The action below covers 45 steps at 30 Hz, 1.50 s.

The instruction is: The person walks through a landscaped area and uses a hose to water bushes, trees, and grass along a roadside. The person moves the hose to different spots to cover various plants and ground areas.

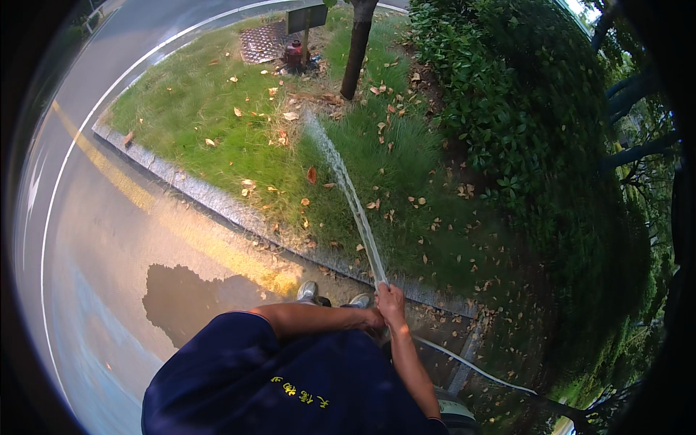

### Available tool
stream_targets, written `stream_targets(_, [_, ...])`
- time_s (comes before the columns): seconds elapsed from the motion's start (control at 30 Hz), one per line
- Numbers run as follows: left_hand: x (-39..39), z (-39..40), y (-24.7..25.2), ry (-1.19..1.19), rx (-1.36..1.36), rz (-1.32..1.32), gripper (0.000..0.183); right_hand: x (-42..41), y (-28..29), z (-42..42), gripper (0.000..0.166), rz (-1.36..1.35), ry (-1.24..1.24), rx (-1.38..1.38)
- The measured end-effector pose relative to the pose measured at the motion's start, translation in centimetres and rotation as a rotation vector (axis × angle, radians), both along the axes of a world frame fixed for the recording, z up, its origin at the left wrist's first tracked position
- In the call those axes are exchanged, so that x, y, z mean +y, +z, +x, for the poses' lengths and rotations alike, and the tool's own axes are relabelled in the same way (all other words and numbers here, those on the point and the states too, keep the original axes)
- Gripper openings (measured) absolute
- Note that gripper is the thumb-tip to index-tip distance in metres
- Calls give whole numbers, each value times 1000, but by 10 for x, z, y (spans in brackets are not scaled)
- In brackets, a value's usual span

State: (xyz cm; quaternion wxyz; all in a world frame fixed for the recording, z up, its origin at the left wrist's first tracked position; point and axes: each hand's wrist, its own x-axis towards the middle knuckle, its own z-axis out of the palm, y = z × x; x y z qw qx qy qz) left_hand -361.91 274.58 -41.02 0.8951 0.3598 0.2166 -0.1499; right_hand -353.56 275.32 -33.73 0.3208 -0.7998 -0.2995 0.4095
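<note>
Near the hose's end, my right hand [391, 303] is wrapped around it, thumb side up. My left hand [374, 319] is closed just below, against the right wrist, and its fingers are partly hidden. From the right hand a water jet [352, 198] shoots forward over the grass [217, 117] and breaks into spray close to the base of a tree trunk [359, 51]. The pale hose [473, 366] reappears right of my right forearm and runs off along the ground; its held part is mostly covered by my hands.
A granite kerb [179, 176] separates lawn from pavement, where a wet patch [179, 299] spreads left of my shoes [307, 291]. Dense shrubs [489, 98] line the right. Beyond are a red hydrant-like fitting [293, 53], a signboard [306, 19] and a metal cover [262, 43].
</note>
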Motion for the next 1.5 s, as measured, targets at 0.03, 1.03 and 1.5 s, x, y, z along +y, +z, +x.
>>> stream_targets(0.03, [0,0,0,-20,-6,17,32,-4,-4,0,32,27,-42,10])
stream_targets(1.03, [-64,34,-48,-287,-123,-47,22,-116,-97,58,28,259,-219,-189])
stream_targets(1.5, [-48,34,-9,-373,-19,73,30,-77,-102,63,21,-194,200,-95])
